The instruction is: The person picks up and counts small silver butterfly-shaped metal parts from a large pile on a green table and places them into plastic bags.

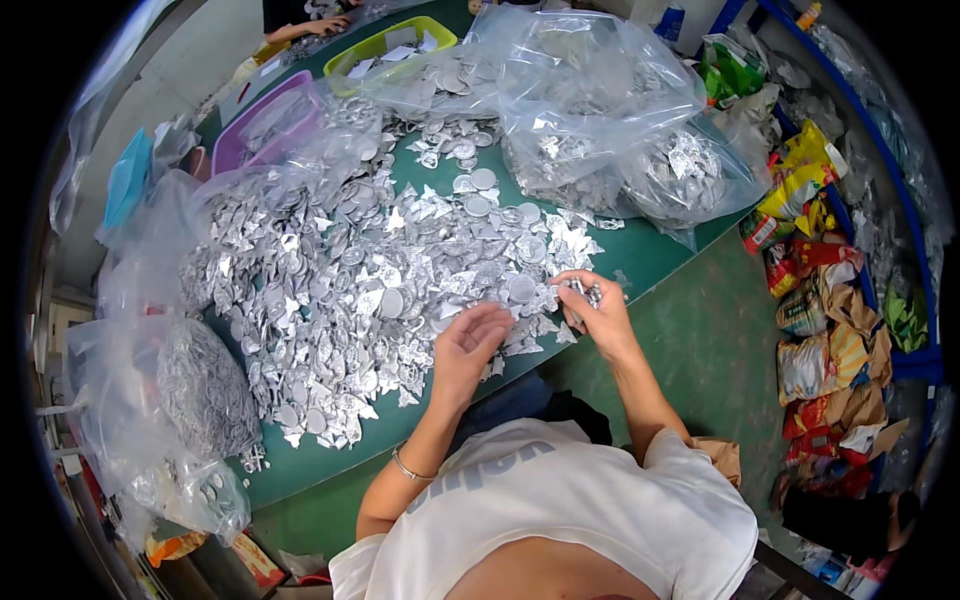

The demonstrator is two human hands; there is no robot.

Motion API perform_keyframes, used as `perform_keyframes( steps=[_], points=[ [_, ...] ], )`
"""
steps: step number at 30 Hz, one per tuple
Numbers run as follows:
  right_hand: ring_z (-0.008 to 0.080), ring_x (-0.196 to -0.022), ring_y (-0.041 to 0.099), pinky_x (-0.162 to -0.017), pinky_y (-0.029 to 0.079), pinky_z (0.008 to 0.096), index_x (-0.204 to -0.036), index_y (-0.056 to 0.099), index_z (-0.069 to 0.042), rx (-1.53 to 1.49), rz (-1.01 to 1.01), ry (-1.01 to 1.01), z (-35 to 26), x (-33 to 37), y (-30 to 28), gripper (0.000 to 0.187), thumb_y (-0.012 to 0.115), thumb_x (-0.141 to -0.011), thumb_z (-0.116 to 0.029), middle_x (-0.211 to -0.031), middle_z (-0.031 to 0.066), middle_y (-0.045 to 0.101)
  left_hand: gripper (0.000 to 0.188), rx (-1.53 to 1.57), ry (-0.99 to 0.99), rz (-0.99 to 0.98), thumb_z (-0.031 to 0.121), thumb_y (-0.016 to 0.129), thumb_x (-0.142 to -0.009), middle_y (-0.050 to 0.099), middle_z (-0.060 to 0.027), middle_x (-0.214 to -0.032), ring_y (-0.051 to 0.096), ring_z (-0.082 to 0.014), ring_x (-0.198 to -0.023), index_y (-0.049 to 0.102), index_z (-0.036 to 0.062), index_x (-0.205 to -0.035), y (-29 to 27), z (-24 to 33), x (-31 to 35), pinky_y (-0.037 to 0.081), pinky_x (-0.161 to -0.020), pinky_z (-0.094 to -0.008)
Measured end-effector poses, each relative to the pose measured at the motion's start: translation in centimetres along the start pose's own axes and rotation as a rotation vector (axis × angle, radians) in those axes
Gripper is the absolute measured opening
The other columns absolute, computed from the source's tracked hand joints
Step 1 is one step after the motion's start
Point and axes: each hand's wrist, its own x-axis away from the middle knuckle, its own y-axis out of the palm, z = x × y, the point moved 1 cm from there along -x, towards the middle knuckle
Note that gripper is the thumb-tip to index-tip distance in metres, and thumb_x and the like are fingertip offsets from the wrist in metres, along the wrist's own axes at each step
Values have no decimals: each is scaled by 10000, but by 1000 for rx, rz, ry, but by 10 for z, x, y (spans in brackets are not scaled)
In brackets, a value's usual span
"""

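A broad heap of small flat silver metal pieces (pixel 390 300), some round and some in cut-out shapes, covers much of the green table (pixel 290 480). At the heap's near right edge, my right hand (pixel 600 315) is curled around several small silver metal pieces (pixel 592 294). My left hand (pixel 470 340) is just left of it, low over the near side of the heap. Its fingers are loosely bent with the palm turned towards the right hand, and nothing shows in it.
Clear plastic bags (pixel 600 90) of silver pieces stand at the back, and another bag (pixel 205 385) is at the left. Behind the heap are a purple bin (pixel 235 140) and a yellow-green bin (pixel 435 30). A co-worker's hand (pixel 325 25) rests far off. Packed blue shelving (pixel 890 180) lines the right.
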Motion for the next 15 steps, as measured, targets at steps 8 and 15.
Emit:
perform_keyframes(
  steps=[8, 15],
  points=[
    [69, -696, 527, -609, 426, 218, -898, 631, -7, 351, 73, -274, -39, -8, -1, 123, 619, -783, -51, -772, 26, 615, 306, -38, -153, -136, 164, 510, -908, 617, -122, -932, 587, -138, -781, 515, -27, -1147, 1, -4, 4, 480, -644, -241],
    [218, -732, 629, -646, 470, 283, -945, 631, -23, 1091, 537, -1077, -174, -83, -17, 164, 614, -787, -64, -862, 119, 647, 317, -108, -78, -109, 112, 501, -902, 612, -99, -931, 570, -113, -798, 473, -19, -1188, 2, -4, 12, 457, -658, -224]
  ],
)
